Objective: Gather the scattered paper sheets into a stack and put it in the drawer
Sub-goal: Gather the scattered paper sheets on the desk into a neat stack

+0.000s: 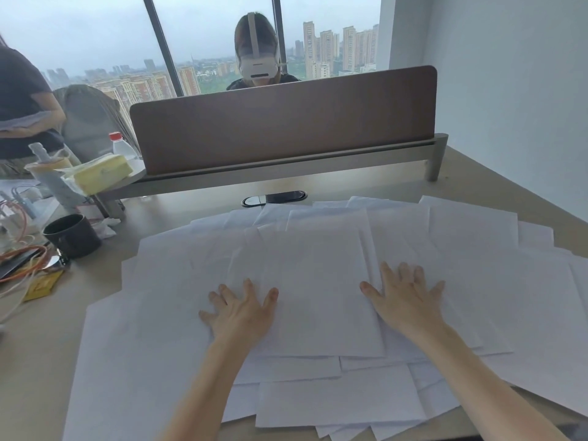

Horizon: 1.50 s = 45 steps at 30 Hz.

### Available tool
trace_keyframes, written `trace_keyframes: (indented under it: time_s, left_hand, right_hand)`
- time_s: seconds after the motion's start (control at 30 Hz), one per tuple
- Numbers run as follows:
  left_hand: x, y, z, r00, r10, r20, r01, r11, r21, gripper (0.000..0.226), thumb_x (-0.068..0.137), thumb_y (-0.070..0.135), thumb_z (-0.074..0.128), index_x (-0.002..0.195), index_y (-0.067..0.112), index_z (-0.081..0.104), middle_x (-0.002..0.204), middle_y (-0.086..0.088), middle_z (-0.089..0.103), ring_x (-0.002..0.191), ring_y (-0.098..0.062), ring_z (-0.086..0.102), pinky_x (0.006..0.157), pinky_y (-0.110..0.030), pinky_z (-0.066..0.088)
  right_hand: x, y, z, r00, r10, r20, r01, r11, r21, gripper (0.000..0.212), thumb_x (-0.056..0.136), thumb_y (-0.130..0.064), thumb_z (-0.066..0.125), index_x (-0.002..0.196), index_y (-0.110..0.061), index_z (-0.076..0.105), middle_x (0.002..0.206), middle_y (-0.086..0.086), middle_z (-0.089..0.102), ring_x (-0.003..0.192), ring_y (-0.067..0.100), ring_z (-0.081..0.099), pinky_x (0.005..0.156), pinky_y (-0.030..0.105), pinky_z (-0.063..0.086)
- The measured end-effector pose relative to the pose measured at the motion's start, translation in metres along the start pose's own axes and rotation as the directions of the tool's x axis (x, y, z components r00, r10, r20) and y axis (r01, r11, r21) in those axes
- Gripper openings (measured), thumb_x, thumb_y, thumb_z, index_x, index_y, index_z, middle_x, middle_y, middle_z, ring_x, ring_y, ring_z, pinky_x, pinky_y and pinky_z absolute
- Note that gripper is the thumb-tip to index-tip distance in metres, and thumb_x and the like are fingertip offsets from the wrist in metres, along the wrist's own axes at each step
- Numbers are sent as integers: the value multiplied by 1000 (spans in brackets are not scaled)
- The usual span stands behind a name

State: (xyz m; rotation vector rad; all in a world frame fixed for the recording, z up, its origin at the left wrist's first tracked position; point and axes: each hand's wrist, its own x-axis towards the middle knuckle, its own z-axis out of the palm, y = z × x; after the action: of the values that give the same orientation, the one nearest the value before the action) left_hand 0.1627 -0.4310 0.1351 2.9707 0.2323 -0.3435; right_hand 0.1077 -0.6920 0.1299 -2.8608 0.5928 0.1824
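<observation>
**Both hands flat on the spread sheets**

Far left: a person [22, 100] in a dark top stands at the desk edge. Below them, orange cables [22, 259] lie tangled beside a yellow packet [43, 285]; its print is too small to read. A dark mug [72, 234] stands just left of the sheets, contents not visible. Behind it, on a raised shelf, a yellow tissue pack [101, 169] and a red-capped bottle [122, 148], label unreadable.

Centre: a brown divider [283, 122] runs across the desk [38, 338]; a second person [257, 52] wearing a white headset sits behind it. A cable port [274, 198] sits just beyond the far sheets.

White sheets [318, 297] cover most of the desk, overlapping loosely, unstacked, blank as far as can be seen. Left hand [241, 308] lies palm-down on them, fingers spread wide. Right hand [404, 296] lies likewise, fingers splayed, apart from the left. Neither hand grips anything.

Right: a pale wall [509, 90].
</observation>
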Motion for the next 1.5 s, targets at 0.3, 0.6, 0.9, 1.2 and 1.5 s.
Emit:
trace_keyframes:
  time_s: [0.3,0.6,0.9,1.2,1.5]
  left_hand:
    - [-8,16,-5,997,70,-39,-71,997,-26,77,93,69,20,156,25,10,161,-22,9,147,-37,16,114,-50,20]
    - [-3,12,-6,996,63,-65,-65,997,-28,75,93,68,21,152,22,20,147,-22,37,134,-39,30,107,-50,28]
    - [6,-4,-24,997,-14,-77,2,989,-148,77,93,64,36,151,16,22,144,-17,44,134,-38,35,104,-45,33]
    - [22,-12,-36,989,-17,147,141,409,-902,40,85,19,74,115,1,54,101,-15,60,89,-29,59,81,-38,44]
    - [17,-11,-38,955,163,247,175,365,-915,17,88,-1,65,105,-2,66,87,-20,73,72,-30,70,73,-43,57]
  right_hand:
    - [-4,-14,-5,998,-28,-62,31,999,35,76,96,-71,22,158,-27,19,166,23,10,153,38,9,119,53,15]
    - [-7,-19,7,997,-75,-21,75,997,0,82,94,-74,24,160,-26,13,167,19,10,154,36,6,121,56,10]
    - [-8,-25,4,999,-41,-27,42,999,7,82,93,-76,24,157,-27,18,163,22,16,152,41,9,119,62,8]
    - [-16,-39,8,986,-157,-51,160,984,77,76,98,-66,31,159,-23,16,166,17,15,155,36,9,122,59,7]
    - [-6,-28,11,981,-174,-89,178,984,31,76,97,-67,30,155,-19,26,148,12,43,145,31,30,117,56,21]
